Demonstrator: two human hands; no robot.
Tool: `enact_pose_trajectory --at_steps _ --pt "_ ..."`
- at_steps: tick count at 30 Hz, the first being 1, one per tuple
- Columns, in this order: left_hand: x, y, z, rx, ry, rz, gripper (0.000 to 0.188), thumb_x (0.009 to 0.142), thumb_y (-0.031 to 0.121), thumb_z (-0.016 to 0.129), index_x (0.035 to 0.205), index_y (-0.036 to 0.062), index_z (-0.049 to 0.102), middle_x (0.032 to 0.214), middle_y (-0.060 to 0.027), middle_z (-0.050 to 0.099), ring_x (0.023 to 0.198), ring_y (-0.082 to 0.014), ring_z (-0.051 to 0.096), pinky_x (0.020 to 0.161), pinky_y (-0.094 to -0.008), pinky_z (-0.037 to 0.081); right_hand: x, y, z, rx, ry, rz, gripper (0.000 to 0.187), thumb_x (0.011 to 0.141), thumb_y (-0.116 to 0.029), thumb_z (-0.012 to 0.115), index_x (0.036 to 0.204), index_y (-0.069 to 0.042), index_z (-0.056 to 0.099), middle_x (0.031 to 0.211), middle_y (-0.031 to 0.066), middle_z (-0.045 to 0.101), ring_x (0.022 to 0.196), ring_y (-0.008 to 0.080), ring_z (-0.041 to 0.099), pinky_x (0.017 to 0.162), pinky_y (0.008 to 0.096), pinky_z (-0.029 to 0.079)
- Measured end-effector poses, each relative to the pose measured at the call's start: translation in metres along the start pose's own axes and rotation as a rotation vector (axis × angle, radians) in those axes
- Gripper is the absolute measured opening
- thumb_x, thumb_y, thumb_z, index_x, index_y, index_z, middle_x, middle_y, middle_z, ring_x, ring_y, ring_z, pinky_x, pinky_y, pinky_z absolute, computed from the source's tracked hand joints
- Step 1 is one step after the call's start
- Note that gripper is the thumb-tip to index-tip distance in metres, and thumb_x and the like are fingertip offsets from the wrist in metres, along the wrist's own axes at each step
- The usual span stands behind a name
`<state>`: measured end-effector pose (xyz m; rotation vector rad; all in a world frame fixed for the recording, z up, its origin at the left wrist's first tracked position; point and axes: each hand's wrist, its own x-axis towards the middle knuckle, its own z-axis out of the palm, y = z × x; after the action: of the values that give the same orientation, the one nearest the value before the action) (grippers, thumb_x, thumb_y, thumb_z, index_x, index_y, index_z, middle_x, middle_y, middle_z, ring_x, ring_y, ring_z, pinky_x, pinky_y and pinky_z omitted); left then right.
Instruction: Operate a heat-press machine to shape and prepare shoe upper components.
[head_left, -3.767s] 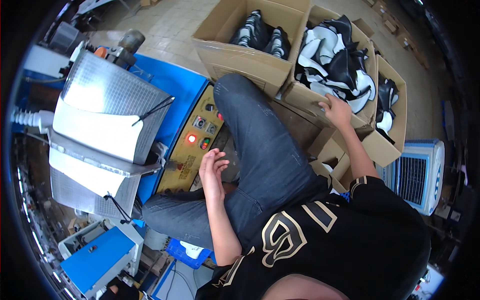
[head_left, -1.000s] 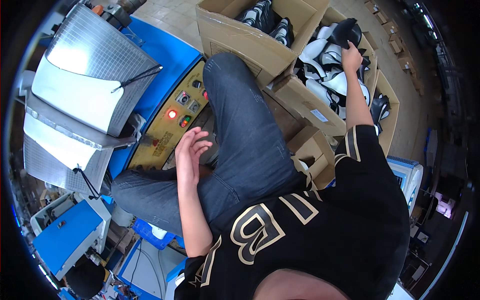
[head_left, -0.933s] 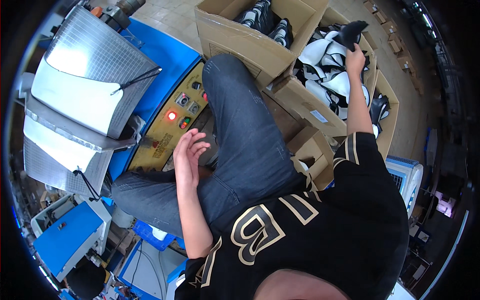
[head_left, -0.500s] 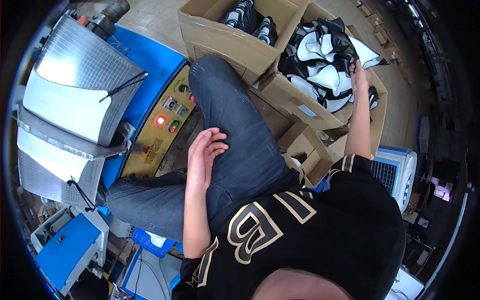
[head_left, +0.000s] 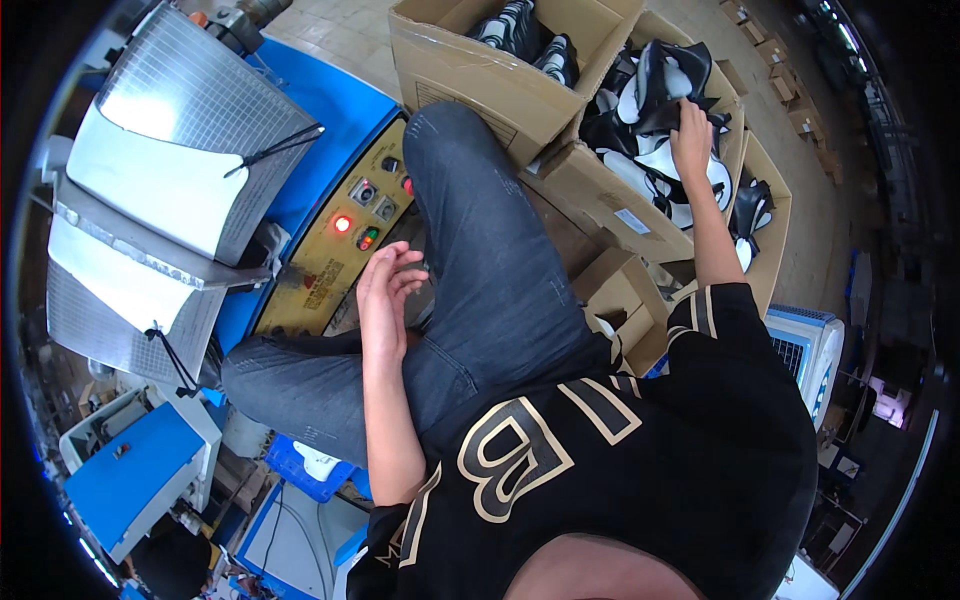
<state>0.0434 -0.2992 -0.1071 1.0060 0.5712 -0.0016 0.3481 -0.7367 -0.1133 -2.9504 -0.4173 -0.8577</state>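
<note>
My right hand (head_left: pixel 692 145) reaches into a cardboard box (head_left: pixel 610 200) at the upper right, its fingers closed on the edge of a glossy black curved piece (head_left: pixel 657 88) with a pale inner side. Loose black-and-white flexible pieces (head_left: pixel 630 170) lie heaped around it. My left hand (head_left: pixel 382 305) hovers by my bent leg, holding nothing, its fingers loosely curled and apart. Left of it stands a blue machine (head_left: pixel 310 90). White sheet pieces (head_left: pixel 150 185) with black cords rest over its two curved, grid-marked metal plates (head_left: pixel 185 75).
The machine's yellow control panel (head_left: pixel 325 255) has a lit red lamp. Another carton (head_left: pixel 470 70) holds stacked dark pieces. More black-and-white pieces sit in a box (head_left: pixel 768 265) farther right. A smaller open carton (head_left: pixel 640 330) and a blue-and-white appliance (head_left: pixel 805 350) stand near my right side.
My right hand has moved left from the far side of the heap, where it held a black-and-white piece, onto the black piece. My left hand has shifted slightly left. The view has shifted a little.
</note>
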Motion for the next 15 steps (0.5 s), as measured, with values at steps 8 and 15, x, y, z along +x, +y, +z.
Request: enact_pose_trajectory --at_steps 8,15 --pt "0.004 -0.004 0.005 0.102 0.007 -0.016 0.033 0.104 0.028 0.048 0.119 0.0006 0.060 0.104 -0.0098 0.069 0.084 -0.0147 0.066 0.079 -0.0276 0.051 -0.035 -0.039 0.008 -0.035 -0.312 -0.135 0.073 0.073 -0.007 0.072 0.143 -0.013 0.049 0.117 0.0092 0.059 0.110 0.0283 0.054 0.090 0.0415 0.041" --pt "0.003 -0.010 0.011 0.157 -0.061 -0.033 0.031 0.102 0.031 0.053 0.115 0.0058 0.065 0.102 -0.0064 0.071 0.082 -0.0113 0.065 0.079 -0.0252 0.046 -0.028 -0.060 0.047 -0.014 -0.541 0.076 0.054 0.076 -0.024 0.079 0.118 -0.001 0.055 0.092 0.0219 0.070 0.089 0.0411 0.068 0.077 0.0504 0.053"
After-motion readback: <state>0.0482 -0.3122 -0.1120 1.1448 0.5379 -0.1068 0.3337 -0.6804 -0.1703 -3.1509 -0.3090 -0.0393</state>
